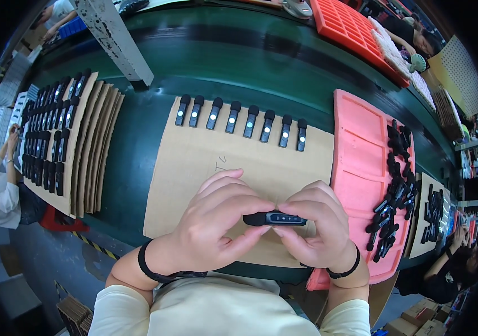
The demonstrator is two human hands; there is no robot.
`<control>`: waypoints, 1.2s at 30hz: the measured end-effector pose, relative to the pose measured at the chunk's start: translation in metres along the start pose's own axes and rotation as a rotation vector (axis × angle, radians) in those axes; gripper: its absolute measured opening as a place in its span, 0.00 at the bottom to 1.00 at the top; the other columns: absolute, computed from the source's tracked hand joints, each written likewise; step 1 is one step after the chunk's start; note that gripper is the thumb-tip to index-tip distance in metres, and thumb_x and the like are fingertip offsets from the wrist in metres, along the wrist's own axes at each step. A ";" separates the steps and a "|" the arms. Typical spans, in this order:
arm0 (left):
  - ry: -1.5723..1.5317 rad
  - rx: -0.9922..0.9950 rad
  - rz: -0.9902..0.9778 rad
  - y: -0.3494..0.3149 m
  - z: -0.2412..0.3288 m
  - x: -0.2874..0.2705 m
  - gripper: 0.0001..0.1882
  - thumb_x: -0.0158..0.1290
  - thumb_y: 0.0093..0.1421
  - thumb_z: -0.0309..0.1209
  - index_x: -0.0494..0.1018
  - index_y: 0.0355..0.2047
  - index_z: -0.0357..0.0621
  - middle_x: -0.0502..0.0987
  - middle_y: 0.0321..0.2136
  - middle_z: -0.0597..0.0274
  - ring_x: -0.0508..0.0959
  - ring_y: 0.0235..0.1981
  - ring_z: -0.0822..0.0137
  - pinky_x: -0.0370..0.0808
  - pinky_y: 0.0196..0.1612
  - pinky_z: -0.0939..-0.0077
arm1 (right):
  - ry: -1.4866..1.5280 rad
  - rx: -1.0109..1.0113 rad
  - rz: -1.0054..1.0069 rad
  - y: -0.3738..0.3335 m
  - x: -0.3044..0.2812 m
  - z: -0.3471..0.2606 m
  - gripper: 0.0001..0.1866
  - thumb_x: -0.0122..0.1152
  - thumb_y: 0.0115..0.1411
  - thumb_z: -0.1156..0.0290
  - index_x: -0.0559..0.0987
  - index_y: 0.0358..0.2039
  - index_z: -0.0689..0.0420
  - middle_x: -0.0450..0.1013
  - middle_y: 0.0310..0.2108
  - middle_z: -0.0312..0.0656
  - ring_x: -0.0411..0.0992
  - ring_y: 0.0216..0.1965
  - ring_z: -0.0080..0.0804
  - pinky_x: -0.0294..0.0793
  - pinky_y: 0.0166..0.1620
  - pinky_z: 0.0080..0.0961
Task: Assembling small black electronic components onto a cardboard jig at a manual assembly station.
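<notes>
Between my two hands, above the near part of a cardboard sheet [194, 168], lies a small black clip-on microphone [286, 219] with a round foam tip, its side with small buttons or ports facing up. My left hand [208, 224] pinches it by the foam end. The thumb and fingers of my right hand [320, 224] grip the other end. Along the sheet's far edge several like microphones [232, 117] stand in a row, foam tips pointing away, each with a pale round spot. Both hands are closed on the one microphone.
A pink tray [356, 140] at the right holds a heap of black microphones [393, 190]. To the left, stacked cardboard sheets [90, 151] carry rows more. A metal post [115, 42] rises from the green bench [222, 61]. Co-workers sit left and right; a red tray [351, 39] is farther back.
</notes>
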State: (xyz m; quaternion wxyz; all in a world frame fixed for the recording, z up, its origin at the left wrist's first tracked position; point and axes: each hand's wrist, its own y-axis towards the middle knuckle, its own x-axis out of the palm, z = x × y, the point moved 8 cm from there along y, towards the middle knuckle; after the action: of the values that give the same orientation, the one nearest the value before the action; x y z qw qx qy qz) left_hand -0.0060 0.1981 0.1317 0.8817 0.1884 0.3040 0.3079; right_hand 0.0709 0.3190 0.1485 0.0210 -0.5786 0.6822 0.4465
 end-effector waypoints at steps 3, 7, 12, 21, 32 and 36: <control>0.031 0.025 0.011 0.001 0.004 0.000 0.16 0.61 0.49 0.23 0.76 0.40 0.39 0.79 0.33 0.58 0.78 0.35 0.59 0.66 0.57 0.50 | -0.015 -0.018 0.015 0.000 0.000 -0.002 0.24 0.73 0.41 0.81 0.76 0.42 0.62 0.75 0.32 0.44 0.71 0.27 0.39 0.69 0.29 0.29; 0.052 0.023 0.018 0.002 0.006 -0.001 0.17 0.63 0.46 0.23 0.76 0.39 0.41 0.78 0.32 0.58 0.78 0.35 0.58 0.68 0.55 0.52 | -0.028 -0.034 0.021 0.000 -0.001 -0.003 0.24 0.73 0.41 0.82 0.76 0.41 0.61 0.75 0.32 0.44 0.71 0.27 0.38 0.69 0.29 0.29; 0.037 0.010 0.038 0.003 0.007 -0.002 0.16 0.63 0.47 0.23 0.77 0.38 0.41 0.78 0.31 0.59 0.78 0.34 0.58 0.68 0.55 0.52 | -0.020 -0.032 0.030 -0.001 -0.001 -0.003 0.22 0.72 0.42 0.82 0.76 0.40 0.61 0.75 0.33 0.44 0.71 0.28 0.38 0.70 0.29 0.29; 0.040 -0.008 0.053 0.003 0.004 -0.001 0.14 0.64 0.47 0.24 0.76 0.35 0.43 0.78 0.32 0.60 0.77 0.35 0.58 0.68 0.55 0.52 | 0.088 -0.043 -0.002 -0.003 0.002 0.007 0.16 0.66 0.48 0.83 0.76 0.38 0.58 0.74 0.35 0.43 0.71 0.32 0.36 0.69 0.36 0.28; 0.116 0.000 0.017 -0.002 -0.002 0.011 0.15 0.60 0.43 0.20 0.75 0.34 0.42 0.77 0.38 0.59 0.77 0.38 0.58 0.65 0.57 0.48 | 0.098 -0.023 -0.021 -0.001 -0.002 -0.003 0.20 0.68 0.45 0.83 0.76 0.41 0.60 0.74 0.39 0.44 0.72 0.32 0.39 0.72 0.36 0.31; 0.138 -0.001 0.015 -0.003 -0.003 0.010 0.14 0.60 0.44 0.21 0.75 0.34 0.43 0.77 0.38 0.59 0.77 0.38 0.59 0.65 0.57 0.48 | 0.087 -0.040 -0.023 -0.005 0.002 0.000 0.21 0.67 0.45 0.83 0.76 0.42 0.60 0.74 0.39 0.45 0.74 0.33 0.39 0.74 0.35 0.30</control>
State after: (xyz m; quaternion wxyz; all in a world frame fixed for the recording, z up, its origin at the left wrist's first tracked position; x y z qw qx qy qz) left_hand -0.0001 0.2028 0.1231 0.8564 0.1684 0.3623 0.3271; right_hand 0.0745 0.3175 0.1441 -0.0152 -0.6054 0.6669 0.4342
